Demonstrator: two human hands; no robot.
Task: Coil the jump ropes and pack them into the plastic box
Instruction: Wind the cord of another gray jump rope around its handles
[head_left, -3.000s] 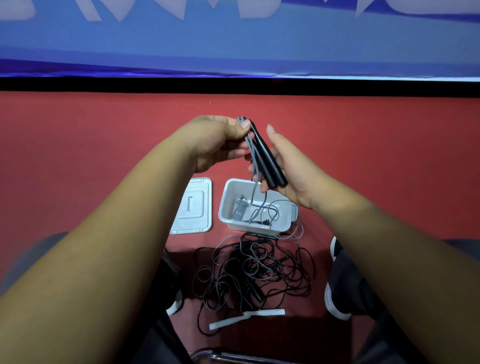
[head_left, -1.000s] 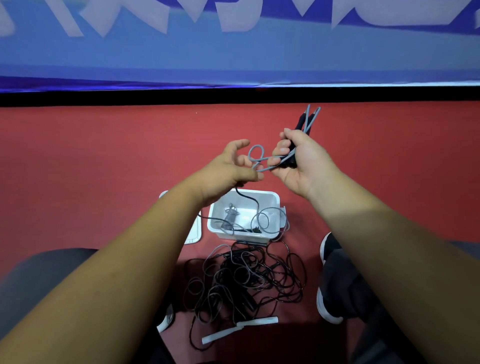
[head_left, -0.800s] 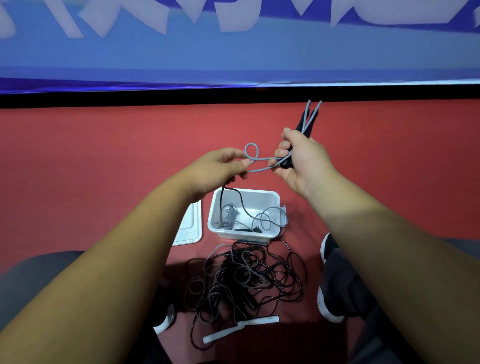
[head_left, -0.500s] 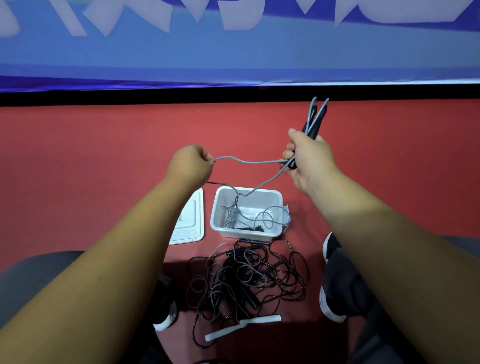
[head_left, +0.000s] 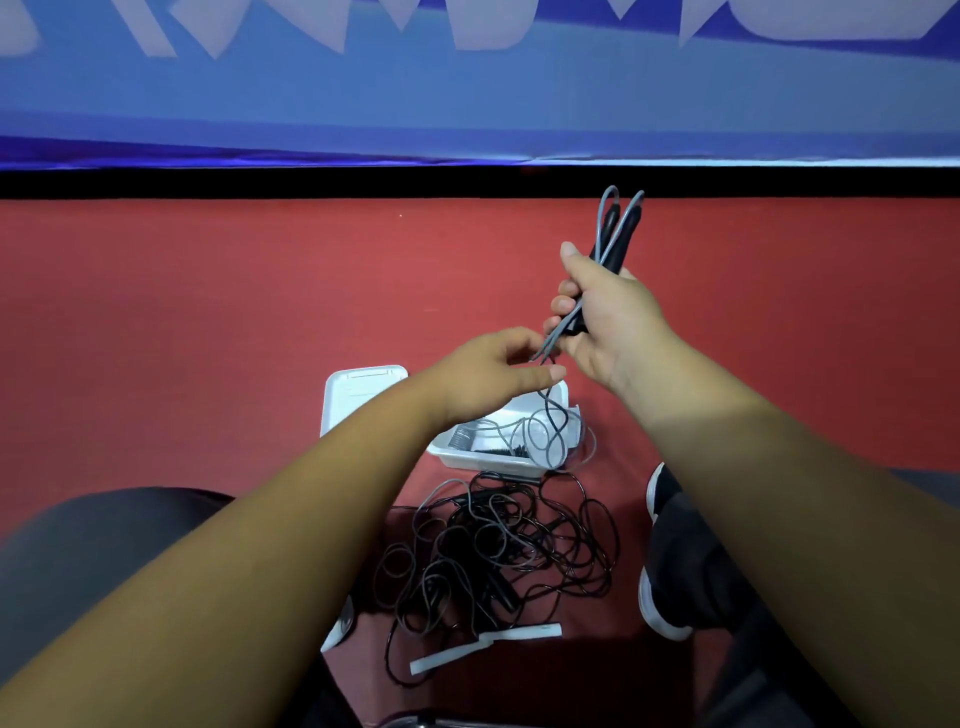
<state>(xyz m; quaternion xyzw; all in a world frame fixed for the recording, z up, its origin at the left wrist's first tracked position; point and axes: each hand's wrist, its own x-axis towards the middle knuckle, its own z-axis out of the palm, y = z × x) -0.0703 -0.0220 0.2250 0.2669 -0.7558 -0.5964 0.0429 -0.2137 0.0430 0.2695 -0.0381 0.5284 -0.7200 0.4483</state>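
1. Above the red floor (head_left: 208, 338), right of centre, my right hand (head_left: 605, 317) is clenched round the two slim black handles (head_left: 615, 244) of the grey jump rope (head_left: 555, 339). It holds them side by side, tilted up and away from me, and the cord bends back over their far tips.
2. Just left and nearer, my left hand (head_left: 493, 366) meets that cord where it leaves my right fist. Thumb and forefinger lie either side of it, but I cannot tell whether they pinch it.
3. From there the grey rope drops into the white rectangular plastic box (head_left: 488, 461) on the floor below and lies there in loose loops. One loop spills over the right wall.
4. Just left of the box lies the flat white plastic lid (head_left: 358, 397), partly hidden by my left forearm.
5. Nearer than the box, between my legs, sits a tangled heap of thin black jump ropes (head_left: 498, 551), with two white strips (head_left: 488, 647) at its near edge.
6. Right of the heap is my black shoe with a white sole (head_left: 665, 571).
7. Farthest off, a blue banner (head_left: 467, 93) hangs.
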